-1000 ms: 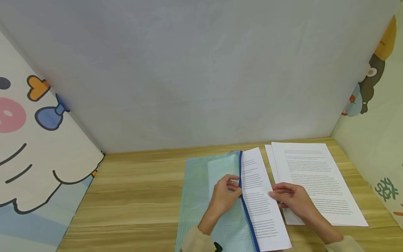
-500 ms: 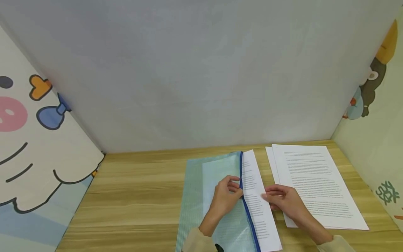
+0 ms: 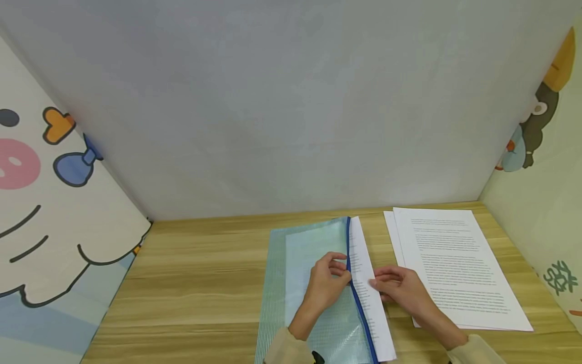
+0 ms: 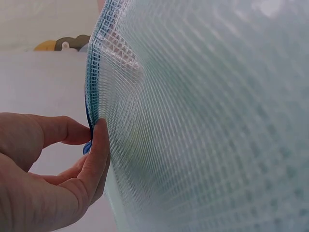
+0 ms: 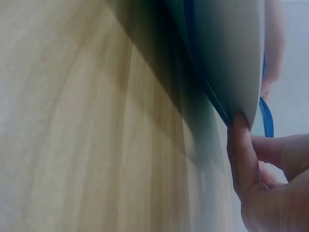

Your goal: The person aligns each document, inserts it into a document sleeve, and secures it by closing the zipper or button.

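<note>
A translucent green mesh zipper pouch (image 3: 275, 283) with a blue zipper edge (image 3: 360, 309) lies on the table, its opening facing right. My left hand (image 3: 325, 280) pinches the upper lip of that opening between thumb and fingers; in the left wrist view the mesh (image 4: 193, 106) bulges up beside the fingers. A printed paper sheet (image 3: 369, 298) is mostly inside the pouch, with a narrow strip sticking out on the right. My right hand (image 3: 402, 290) pinches the sheet's outer edge; the right wrist view shows thumb and fingers on either side of the paper (image 5: 236, 63).
To the right lie more printed sheets (image 3: 454, 268), loosely stacked and slightly offset. The wooden table (image 3: 195, 283) meets a grey back wall (image 3: 291, 126), with cartoon-printed panels (image 3: 50, 242) at both sides.
My right hand has moved left, sliding the paper sheet deeper into the pouch, so the exposed strip is narrower. My left hand has kept its hold on the pouch lip.
</note>
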Available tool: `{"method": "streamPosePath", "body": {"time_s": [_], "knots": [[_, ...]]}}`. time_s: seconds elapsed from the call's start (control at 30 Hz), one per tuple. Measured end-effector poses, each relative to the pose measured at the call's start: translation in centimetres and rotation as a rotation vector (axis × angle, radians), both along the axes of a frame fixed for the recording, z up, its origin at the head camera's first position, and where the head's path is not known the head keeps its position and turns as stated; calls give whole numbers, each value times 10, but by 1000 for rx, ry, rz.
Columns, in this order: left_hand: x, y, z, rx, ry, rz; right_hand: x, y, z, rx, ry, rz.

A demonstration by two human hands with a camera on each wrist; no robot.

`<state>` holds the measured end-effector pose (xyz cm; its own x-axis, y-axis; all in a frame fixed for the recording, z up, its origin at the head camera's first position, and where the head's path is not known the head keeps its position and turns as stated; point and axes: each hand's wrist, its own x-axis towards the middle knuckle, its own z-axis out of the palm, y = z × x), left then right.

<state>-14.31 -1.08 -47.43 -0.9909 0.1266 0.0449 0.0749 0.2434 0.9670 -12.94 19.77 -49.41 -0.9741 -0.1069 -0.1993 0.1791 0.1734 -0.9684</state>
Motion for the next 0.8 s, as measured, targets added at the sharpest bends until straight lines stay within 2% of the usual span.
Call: {"method": "streamPosePath", "body": {"time_s": [0.47, 0.8], "knots": [[-1, 0, -1, 36, 2, 2, -4, -13, -1, -17, -7, -4], [-1, -1, 2, 33, 11, -1, -10, -19, -4, 6, 2, 63]]}}
